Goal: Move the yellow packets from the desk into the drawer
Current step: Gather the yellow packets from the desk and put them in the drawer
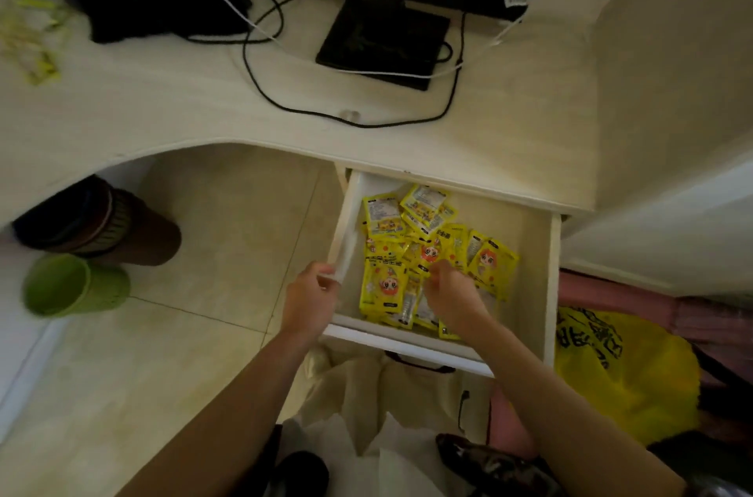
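Both forearms reach forward into the open drawer [533,252]. Inside it lies a heap of yellow packets [423,252]; the right hand [452,293] rests on the heap with fingers curled — it seems to pinch a packet, though blur hides the grip. At the drawer's left wall, the left hand [311,293] grips the rim. More yellow packets [32,36] lie blurred on the desk [163,105], far left.
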